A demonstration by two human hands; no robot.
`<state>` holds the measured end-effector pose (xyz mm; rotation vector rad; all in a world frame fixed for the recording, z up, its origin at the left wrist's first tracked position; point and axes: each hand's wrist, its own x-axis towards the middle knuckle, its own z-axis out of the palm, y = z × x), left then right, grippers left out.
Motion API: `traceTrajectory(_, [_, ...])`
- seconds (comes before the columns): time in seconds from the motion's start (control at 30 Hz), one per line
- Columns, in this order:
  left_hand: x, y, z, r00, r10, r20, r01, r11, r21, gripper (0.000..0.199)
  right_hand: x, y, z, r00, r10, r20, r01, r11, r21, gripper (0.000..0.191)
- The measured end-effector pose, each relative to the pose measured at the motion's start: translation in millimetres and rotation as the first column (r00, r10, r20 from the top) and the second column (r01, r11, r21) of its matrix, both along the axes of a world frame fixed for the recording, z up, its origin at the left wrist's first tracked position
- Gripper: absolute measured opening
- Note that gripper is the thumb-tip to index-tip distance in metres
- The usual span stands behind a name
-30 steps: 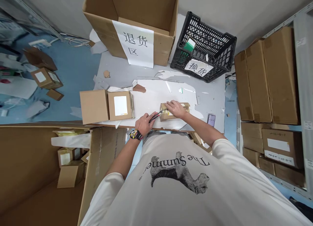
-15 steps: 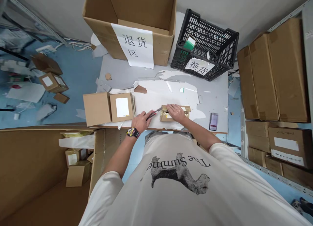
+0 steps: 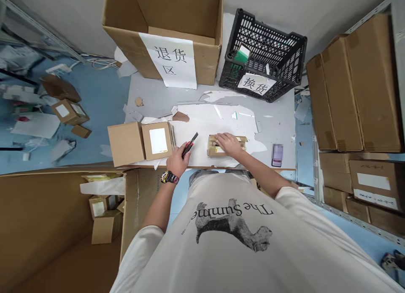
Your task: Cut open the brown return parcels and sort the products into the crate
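My left hand (image 3: 177, 159) is closed round a red and black utility knife (image 3: 190, 145), its blade end pointing up and to the right over the table. My right hand (image 3: 228, 143) lies on a small taped cardboard box (image 3: 214, 151) near the table's front edge, its fingers bent over the box's top. Part of the box is hidden beneath that hand. Left of the knife stand a box with a white label (image 3: 158, 141) and a plain brown box (image 3: 125, 144), side by side.
A large open carton (image 3: 202, 56) and a black plastic crate (image 3: 265, 56) stand at the table's back. A phone (image 3: 277, 155) lies at the right. Paper scraps dot the white tabletop (image 3: 202, 115). Stacked cartons (image 3: 354, 90) fill the right shelf. A big open box (image 3: 41, 225) stands at lower left.
My left hand has drawn the utility knife away from the small box, leftwards, and its blade end has turned more upward. My right hand stays on the box.
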<state>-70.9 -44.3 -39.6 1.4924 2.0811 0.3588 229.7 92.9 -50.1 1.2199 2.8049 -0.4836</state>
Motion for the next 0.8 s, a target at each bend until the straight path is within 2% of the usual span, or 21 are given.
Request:
traceTrajectory(0.17, [13.9, -3.7, -16.1, 0.971, 0.102, 0.218, -0.124, 0.988, 0.090, 0.055, 10.5, -21.6, 8.2, 0.994, -0.077, 0.080, 0.076, 0.997, 0.013, 0.068])
traceTrajectory(0.27, [31.0, -1.7, -23.8, 0.921, 0.145, 0.361, -0.184, 0.980, 0.077, 0.051, 22.3, -38.9, 7.6, 0.991, -0.136, 0.019, 0.137, 0.990, -0.036, 0.087])
traceTrajectory(0.37, [54.0, 5.7, -28.4, 0.869, 0.161, 0.468, -0.193, 0.981, 0.021, 0.051, 45.5, -52.0, 8.7, 0.983, -0.169, -0.075, 0.160, 0.981, -0.111, 0.097])
traceTrajectory(0.47, [76.4, 18.1, -31.5, 0.850, 0.154, 0.504, -0.175, 0.985, -0.006, 0.050, 81.4, -62.0, 9.5, 0.938, -0.324, -0.119, 0.306, 0.940, -0.148, 0.102])
traceTrajectory(0.57, [89.2, 28.5, -35.8, 0.836, 0.065, 0.544, -0.119, 0.991, 0.065, 0.057, 116.8, -68.7, 5.0, 0.883, -0.455, -0.115, 0.429, 0.882, -0.195, 0.105])
traceTrajectory(0.63, [89.9, 32.1, -40.7, 0.804, -0.082, 0.589, -0.019, 0.986, 0.165, 0.078, 132.4, -69.1, -0.4, 0.880, -0.457, -0.130, 0.415, 0.873, -0.258, 0.106])
traceTrajectory(0.7, [85.5, 34.7, -47.5, 0.762, -0.230, 0.606, 0.105, 0.966, 0.235, 0.107, 140.4, -64.7, -6.0, 0.880, -0.439, -0.184, 0.368, 0.872, -0.322, 0.108])
traceTrajectory(0.73, [82.3, 36.6, -51.5, 0.746, -0.278, 0.606, 0.159, 0.957, 0.244, 0.118, 142.1, -60.6, -8.4, 0.872, -0.437, -0.222, 0.347, 0.870, -0.350, 0.109])
traceTrajectory(0.8, [75.5, 42.9, -59.5, 0.725, -0.319, 0.611, 0.228, 0.948, 0.224, 0.127, 143.0, -49.9, -12.3, 0.837, -0.460, -0.298, 0.324, 0.854, -0.408, 0.113])
